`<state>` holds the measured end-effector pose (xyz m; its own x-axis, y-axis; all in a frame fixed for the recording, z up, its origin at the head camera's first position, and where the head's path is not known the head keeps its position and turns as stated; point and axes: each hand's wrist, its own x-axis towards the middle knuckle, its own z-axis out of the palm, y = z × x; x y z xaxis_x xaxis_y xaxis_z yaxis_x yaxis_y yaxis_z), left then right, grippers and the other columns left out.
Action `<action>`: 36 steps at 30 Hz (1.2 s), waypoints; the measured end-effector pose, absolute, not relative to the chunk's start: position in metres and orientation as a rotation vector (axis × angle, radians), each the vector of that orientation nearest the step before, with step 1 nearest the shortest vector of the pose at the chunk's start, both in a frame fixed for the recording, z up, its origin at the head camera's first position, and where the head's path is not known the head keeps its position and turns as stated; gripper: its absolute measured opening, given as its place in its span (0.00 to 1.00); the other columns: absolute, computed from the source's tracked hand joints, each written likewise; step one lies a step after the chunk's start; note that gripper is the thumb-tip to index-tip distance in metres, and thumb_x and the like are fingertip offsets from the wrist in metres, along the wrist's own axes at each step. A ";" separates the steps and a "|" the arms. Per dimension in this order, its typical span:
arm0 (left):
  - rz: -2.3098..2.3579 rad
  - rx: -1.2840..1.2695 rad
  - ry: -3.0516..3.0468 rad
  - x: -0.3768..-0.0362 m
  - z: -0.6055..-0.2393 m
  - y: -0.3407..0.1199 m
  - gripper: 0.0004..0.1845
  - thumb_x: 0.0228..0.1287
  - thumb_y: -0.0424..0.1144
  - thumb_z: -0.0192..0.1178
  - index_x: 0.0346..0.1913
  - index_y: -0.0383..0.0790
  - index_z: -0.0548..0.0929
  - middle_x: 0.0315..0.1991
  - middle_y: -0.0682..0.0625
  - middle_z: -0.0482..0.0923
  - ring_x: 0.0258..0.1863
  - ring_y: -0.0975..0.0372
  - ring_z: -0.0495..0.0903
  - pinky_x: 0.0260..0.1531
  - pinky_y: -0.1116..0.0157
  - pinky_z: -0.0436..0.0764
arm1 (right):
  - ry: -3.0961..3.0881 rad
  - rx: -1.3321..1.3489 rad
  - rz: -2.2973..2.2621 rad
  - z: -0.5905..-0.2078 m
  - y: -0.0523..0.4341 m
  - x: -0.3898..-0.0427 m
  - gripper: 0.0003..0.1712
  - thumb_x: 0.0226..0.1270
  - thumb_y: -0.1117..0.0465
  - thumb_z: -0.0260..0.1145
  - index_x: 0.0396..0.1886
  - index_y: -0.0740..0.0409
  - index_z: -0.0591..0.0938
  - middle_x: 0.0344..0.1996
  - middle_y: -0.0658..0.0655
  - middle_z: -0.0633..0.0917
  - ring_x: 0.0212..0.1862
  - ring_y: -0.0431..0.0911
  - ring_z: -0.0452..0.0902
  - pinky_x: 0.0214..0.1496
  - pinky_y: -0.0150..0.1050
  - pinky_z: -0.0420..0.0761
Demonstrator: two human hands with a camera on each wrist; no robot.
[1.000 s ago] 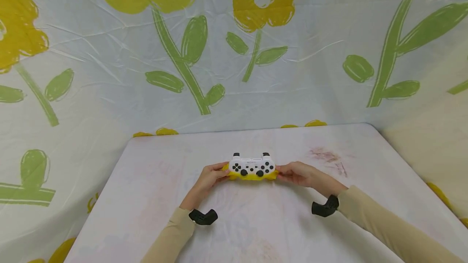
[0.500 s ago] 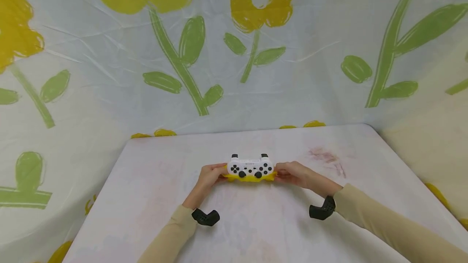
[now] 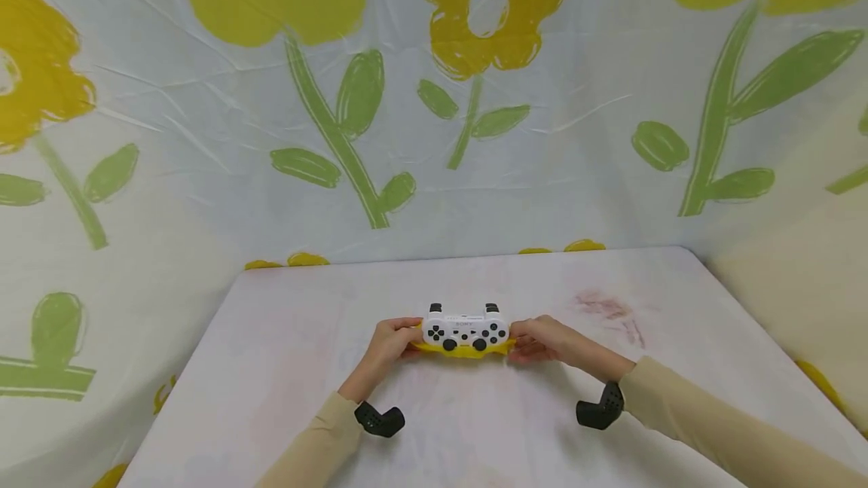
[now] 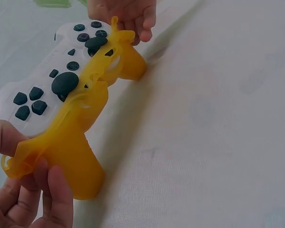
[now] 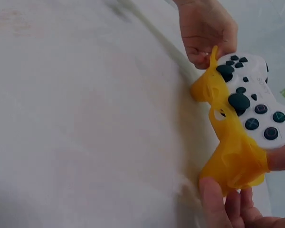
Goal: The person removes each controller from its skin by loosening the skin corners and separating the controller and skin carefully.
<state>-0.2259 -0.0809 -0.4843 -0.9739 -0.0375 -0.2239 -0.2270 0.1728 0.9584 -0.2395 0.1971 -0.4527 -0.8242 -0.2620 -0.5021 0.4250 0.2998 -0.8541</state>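
Observation:
A white Sony game controller [image 3: 464, 324] with black buttons and thumbsticks is held level in the middle of the table. A yellow stretchy silicone cover [image 4: 78, 164] wraps its grips and front edge, leaving the upper face bare. My left hand [image 3: 388, 343] pinches the cover's edge at the left grip, thumb above and fingers below. At the other end my right hand [image 3: 548, 339] pinches the cover, its thumb [image 5: 281, 157] at the cover's rim and its other fingers under the right grip. In the right wrist view the cover [image 5: 228, 156] looks bunched there, with holes along its front strip.
The table [image 3: 285, 398] has a pale cloth with faint pinkish smudges. Behind it hangs a white curtain [image 3: 576, 194] printed with yellow flowers and green leaves. Each wrist bears a black device; the left one [image 3: 380, 420] sits close over the table.
The head view has tilted up a little, so everything sits lower in it. Both hands keep their hold on the covered controller, and the right hand's lower fingers look slightly more spread.

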 end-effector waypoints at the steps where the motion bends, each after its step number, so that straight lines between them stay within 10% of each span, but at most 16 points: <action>1: 1.908 -0.268 2.294 -0.226 -0.485 -0.081 0.22 0.51 0.31 0.60 0.52 0.31 0.82 0.43 0.41 0.84 0.28 0.63 0.78 0.32 0.66 0.84 | 1.982 0.140 -1.572 -0.454 0.197 -0.240 0.21 0.58 0.59 0.59 0.47 0.71 0.76 0.31 0.56 0.82 0.31 0.43 0.85 0.41 0.35 0.85; 20: 1.896 -0.248 2.389 -0.232 -0.485 -0.080 0.20 0.49 0.31 0.60 0.49 0.31 0.84 0.43 0.41 0.84 0.30 0.64 0.76 0.29 0.71 0.79 | 2.151 0.121 -1.593 -0.450 0.187 -0.244 0.24 0.57 0.63 0.59 0.50 0.77 0.75 0.25 0.52 0.80 0.23 0.38 0.74 0.30 0.26 0.80; 36: 1.933 -0.292 2.483 -0.224 -0.487 -0.074 0.18 0.48 0.30 0.62 0.46 0.32 0.85 0.34 0.45 0.83 0.28 0.65 0.74 0.27 0.71 0.79 | 2.216 0.079 -1.497 -0.445 0.196 -0.238 0.22 0.60 0.59 0.62 0.45 0.76 0.79 0.32 0.58 0.86 0.31 0.43 0.85 0.40 0.36 0.85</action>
